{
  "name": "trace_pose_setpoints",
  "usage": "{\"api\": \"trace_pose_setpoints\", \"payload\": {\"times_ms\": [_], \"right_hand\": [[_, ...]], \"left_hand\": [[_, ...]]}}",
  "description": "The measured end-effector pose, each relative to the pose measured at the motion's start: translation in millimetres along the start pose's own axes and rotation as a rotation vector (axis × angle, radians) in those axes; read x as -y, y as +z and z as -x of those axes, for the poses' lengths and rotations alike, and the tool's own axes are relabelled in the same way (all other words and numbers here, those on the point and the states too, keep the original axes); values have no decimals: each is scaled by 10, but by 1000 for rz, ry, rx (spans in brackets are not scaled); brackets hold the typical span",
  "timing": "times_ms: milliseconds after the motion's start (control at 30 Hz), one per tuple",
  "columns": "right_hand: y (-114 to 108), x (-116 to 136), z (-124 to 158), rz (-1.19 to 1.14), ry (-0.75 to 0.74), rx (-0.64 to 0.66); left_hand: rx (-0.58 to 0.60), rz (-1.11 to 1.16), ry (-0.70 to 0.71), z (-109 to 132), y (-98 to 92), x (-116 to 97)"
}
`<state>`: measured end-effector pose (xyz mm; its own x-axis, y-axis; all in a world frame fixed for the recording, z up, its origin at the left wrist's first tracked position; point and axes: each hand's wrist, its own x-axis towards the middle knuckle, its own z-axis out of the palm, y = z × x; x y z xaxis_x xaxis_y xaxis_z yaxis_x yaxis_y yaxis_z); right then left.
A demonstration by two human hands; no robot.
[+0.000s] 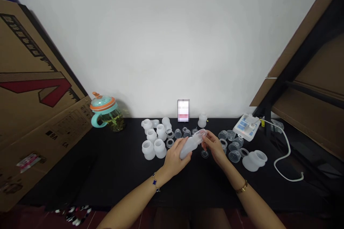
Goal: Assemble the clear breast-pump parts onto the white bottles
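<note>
My left hand (175, 159) is wrapped round the lower body of a frosted white plastic bottle (191, 145), held tilted above the black table (118, 166). My right hand (215, 146) pinches the bottle's clear upper end, fingers closed on it. Just left of the hands stand several white bottle bodies (154, 143). Clear caps and rings (231, 146) lie scattered behind and to the right of the hands.
A teal and orange lidded jug (105, 116) stands back left beside a large cardboard box (34, 93). A white device (245, 126) with a cable (285, 157) sits at the right, near a larger white bottle part (254, 160). A small card (183, 110) leans on the wall.
</note>
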<state>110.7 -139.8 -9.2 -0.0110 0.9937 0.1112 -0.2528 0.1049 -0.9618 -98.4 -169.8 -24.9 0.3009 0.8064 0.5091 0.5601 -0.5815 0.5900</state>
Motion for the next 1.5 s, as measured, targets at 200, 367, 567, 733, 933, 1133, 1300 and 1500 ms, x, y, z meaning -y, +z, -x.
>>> {"api": "trace_pose_setpoints", "payload": {"times_ms": [200,367,567,733,933,1133,1300,1500], "right_hand": [[16,21,22,25,-2,22],[26,37,25,28,-14,42],[17,53,26,39,-14,76],[-40,-13,2,32,-14,124],[-78,-53,-4,16,2,157],[-76,-46,-4,9,11,171],[-73,-44,-6,-1,11,170],[-73,-38,-3,11,7,170]], "left_hand": [[18,62,-14,-12,-17,-2],[22,110,-44,-21,-20,0],[5,143,-39,-25,-18,7],[5,159,-20,-30,-21,7],[-24,176,19,-33,-4,34],[-10,247,8,-40,-20,32],[6,321,-14,-67,-41,36],[29,349,-31,-69,-49,66]]}}
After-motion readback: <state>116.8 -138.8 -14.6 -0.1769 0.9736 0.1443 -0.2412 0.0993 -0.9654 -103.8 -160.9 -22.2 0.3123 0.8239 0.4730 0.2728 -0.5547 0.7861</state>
